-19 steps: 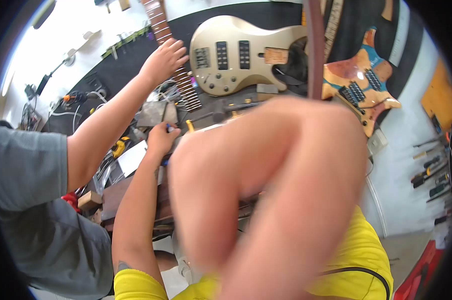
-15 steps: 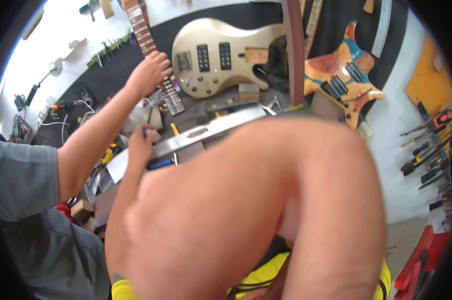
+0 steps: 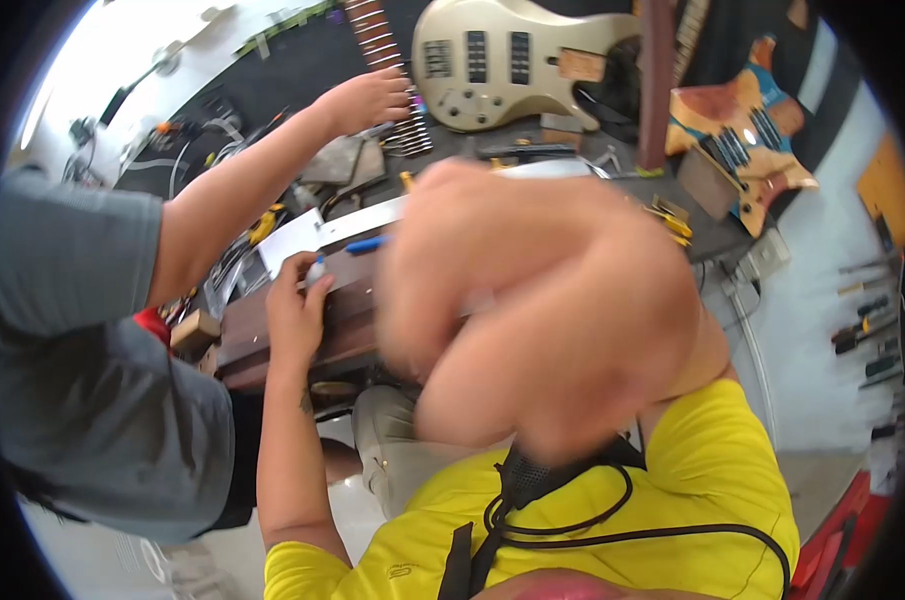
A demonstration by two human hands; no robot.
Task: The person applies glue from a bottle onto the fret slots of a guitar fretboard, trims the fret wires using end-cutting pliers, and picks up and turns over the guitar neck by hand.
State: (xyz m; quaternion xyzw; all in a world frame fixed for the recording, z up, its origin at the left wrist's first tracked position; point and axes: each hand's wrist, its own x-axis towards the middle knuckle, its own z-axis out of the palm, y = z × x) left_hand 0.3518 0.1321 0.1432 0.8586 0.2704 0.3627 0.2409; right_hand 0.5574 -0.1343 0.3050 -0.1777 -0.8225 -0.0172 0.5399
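Low at the left, my left hand (image 3: 297,310) is closed round a small whitish container with a blue cap (image 3: 316,268), above a dark wooden piece (image 3: 350,310). My right hand (image 3: 532,300) is large and blurred close to the camera, with its fingers curled; a small pale spot shows between them, too unclear to name. It hides part of the bench and of a long white metal straightedge (image 3: 367,218). A blue-handled tool (image 3: 365,244) lies just left of it.
A co-worker's hand (image 3: 370,100) rests on a fretted neck (image 3: 374,35). Beyond lie a gold bass body (image 3: 522,60), an upright dark wooden bar (image 3: 657,90) and a multicoloured guitar body (image 3: 742,130). Hand tools (image 3: 867,330) hang at the right.
My left hand has moved down toward the dark wooden piece with the capped container. My right hand has shifted, showing its curled fingers more. The whole view has also shifted.
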